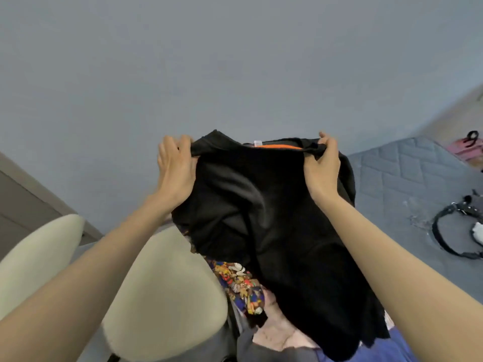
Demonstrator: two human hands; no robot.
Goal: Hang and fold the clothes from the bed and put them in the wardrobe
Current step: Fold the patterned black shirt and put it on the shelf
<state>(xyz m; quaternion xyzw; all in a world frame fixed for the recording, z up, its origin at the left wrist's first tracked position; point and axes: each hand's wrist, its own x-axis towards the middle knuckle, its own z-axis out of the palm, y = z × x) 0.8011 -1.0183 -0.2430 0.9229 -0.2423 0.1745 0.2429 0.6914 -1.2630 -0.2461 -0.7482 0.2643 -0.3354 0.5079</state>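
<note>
Two hands: our left hand (pixel 176 168) and right hand (pixel 322 165) hold the black shirt (pixel 261 218) up by its shoulders.
Fingers (pixel 183 142): clamped on the cloth either side of the collar, we judge to let it hang flat.
Shirt: between and below our fingers.
Clothes (pixel 239 283): piled well below our fingers.

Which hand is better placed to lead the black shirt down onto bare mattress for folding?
Probably the right hand. Both hands pinch the top edge of the shirt, but bare mattress lies on its side, while cream cushions fill the space below the left hand.
</note>
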